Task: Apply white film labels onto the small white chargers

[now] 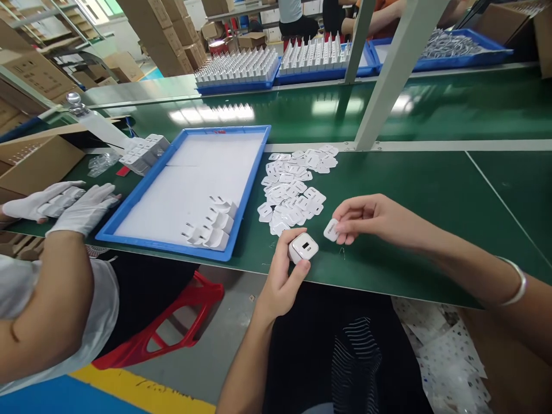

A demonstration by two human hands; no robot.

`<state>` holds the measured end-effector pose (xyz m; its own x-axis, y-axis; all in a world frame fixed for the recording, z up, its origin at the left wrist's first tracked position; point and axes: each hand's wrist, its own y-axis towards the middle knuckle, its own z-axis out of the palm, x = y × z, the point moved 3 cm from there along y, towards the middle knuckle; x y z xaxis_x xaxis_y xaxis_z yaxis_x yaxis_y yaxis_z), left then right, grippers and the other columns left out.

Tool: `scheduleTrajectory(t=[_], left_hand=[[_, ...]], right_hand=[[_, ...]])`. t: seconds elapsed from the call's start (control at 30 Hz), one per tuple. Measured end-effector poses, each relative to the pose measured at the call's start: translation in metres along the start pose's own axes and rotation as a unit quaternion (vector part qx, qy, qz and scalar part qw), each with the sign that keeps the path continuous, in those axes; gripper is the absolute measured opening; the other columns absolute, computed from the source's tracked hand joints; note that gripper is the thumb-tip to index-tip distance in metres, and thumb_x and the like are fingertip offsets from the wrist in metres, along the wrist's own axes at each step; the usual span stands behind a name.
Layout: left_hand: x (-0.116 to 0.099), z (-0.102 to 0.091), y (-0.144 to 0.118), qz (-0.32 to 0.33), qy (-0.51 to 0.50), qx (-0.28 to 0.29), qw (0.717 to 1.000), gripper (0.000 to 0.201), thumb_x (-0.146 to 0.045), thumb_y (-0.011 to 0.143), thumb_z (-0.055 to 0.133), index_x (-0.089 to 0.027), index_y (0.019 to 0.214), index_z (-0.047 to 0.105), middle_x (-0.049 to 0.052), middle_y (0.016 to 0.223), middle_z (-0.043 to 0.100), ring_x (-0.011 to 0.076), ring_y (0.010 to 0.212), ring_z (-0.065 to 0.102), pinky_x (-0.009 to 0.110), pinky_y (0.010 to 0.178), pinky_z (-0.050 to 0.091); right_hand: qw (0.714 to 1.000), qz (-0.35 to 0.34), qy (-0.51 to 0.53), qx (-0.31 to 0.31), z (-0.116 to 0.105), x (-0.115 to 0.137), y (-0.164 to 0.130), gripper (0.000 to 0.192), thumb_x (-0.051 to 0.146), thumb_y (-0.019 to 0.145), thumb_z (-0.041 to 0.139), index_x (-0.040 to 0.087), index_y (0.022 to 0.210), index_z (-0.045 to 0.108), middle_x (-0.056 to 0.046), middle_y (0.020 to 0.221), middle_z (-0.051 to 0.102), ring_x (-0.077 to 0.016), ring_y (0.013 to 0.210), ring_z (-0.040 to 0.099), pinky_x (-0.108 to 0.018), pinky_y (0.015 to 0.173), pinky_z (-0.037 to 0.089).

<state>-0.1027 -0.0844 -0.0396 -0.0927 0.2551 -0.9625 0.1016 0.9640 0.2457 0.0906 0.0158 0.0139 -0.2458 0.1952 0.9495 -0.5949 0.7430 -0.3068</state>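
In my left hand (pixel 282 282) is a white charger (pixel 303 248), gripped between thumb and fingers, its face with the dark port turned up. My right hand (pixel 366 221) pinches a small white face plate (pixel 331 230) just to the right of the charger; the two parts are apart. A loose pile of similar white plates (pixel 291 195) lies on the green table beyond my left hand. To the left, a blue tray (pixel 170 248) with a white lining holds several white chargers (pixel 213 224), pins upward, in its near right corner.
At the left, a co-worker's gloved hands (pixel 81 210) hold a row of white pieces. Grey-white blocks (pixel 144 154) stand by the tray. Behind, a metal post (pixel 388 80) rises before blue trays of chargers (pixel 239 66). A red stool (pixel 194 299) stands below the table edge.
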Motion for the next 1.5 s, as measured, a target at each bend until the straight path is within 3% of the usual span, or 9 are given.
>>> scheduleTrajectory(t=[0.1, 0.23, 0.4, 0.63, 1.23, 1.5], left_hand=[[0.000, 0.000, 0.000, 0.027, 0.011, 0.004, 1.000, 0.041, -0.034, 0.097, 0.053, -0.027, 0.136, 0.043, 0.009, 0.122, 0.052, 0.0233, 0.111, 0.052, 0.038, 0.096, 0.044], [-0.002, 0.002, 0.002, 0.063, 0.057, 0.004, 0.996, 0.044, -0.032, 0.093, 0.061, -0.027, 0.133, 0.043, 0.010, 0.124, 0.049, 0.0251, 0.115, 0.051, 0.039, 0.096, 0.046], [-0.006, 0.007, 0.005, 0.080, 0.074, 0.052, 0.993, 0.042, -0.034, 0.093, 0.060, -0.024, 0.130, 0.043, 0.009, 0.117, 0.051, 0.0238, 0.109, 0.052, 0.037, 0.090, 0.047], [-0.006, 0.008, 0.006, 0.084, 0.067, 0.070, 0.992, 0.041, -0.033, 0.094, 0.060, -0.025, 0.130, 0.043, 0.008, 0.116, 0.051, 0.0221, 0.106, 0.053, 0.034, 0.085, 0.048], [-0.004, 0.007, 0.004, 0.078, 0.075, 0.059, 0.992, 0.043, -0.037, 0.093, 0.060, -0.025, 0.131, 0.043, 0.009, 0.119, 0.051, 0.0242, 0.109, 0.053, 0.037, 0.087, 0.048], [-0.006, 0.007, 0.004, 0.076, 0.075, 0.053, 0.993, 0.042, -0.035, 0.093, 0.060, -0.025, 0.131, 0.042, 0.009, 0.120, 0.050, 0.0239, 0.112, 0.052, 0.037, 0.090, 0.048]], right_hand=[[0.998, -0.007, 0.061, 0.014, 0.012, -0.002, -0.004, 0.024, 0.040, 0.074, 0.082, 0.018, 0.078, 0.074, -0.005, 0.080, 0.072, -0.0133, 0.067, 0.062, -0.027, 0.065, 0.051], [0.995, -0.017, 0.099, 0.017, 0.022, -0.006, -0.006, 0.024, 0.039, 0.073, 0.084, 0.018, 0.067, 0.072, 0.000, 0.062, 0.061, -0.0103, 0.055, 0.051, -0.025, 0.053, 0.043], [0.993, -0.041, 0.111, 0.021, 0.031, -0.008, -0.006, 0.014, 0.030, 0.073, 0.085, 0.020, 0.069, 0.075, 0.002, 0.061, 0.061, -0.0098, 0.056, 0.050, -0.024, 0.055, 0.041], [0.993, -0.035, 0.098, 0.054, 0.033, -0.011, -0.004, 0.012, 0.028, 0.074, 0.083, 0.019, 0.072, 0.075, 0.001, 0.064, 0.063, -0.0096, 0.057, 0.050, -0.024, 0.054, 0.041], [0.995, -0.035, 0.091, 0.023, 0.036, -0.010, -0.008, 0.018, 0.033, 0.073, 0.084, 0.019, 0.073, 0.073, 0.001, 0.064, 0.063, -0.0106, 0.058, 0.054, -0.024, 0.056, 0.046], [0.991, -0.082, 0.081, -0.067, 0.043, -0.013, -0.015, 0.022, 0.040, 0.072, 0.085, 0.022, 0.075, 0.072, -0.001, 0.072, 0.067, -0.0151, 0.066, 0.061, -0.029, 0.063, 0.052]])
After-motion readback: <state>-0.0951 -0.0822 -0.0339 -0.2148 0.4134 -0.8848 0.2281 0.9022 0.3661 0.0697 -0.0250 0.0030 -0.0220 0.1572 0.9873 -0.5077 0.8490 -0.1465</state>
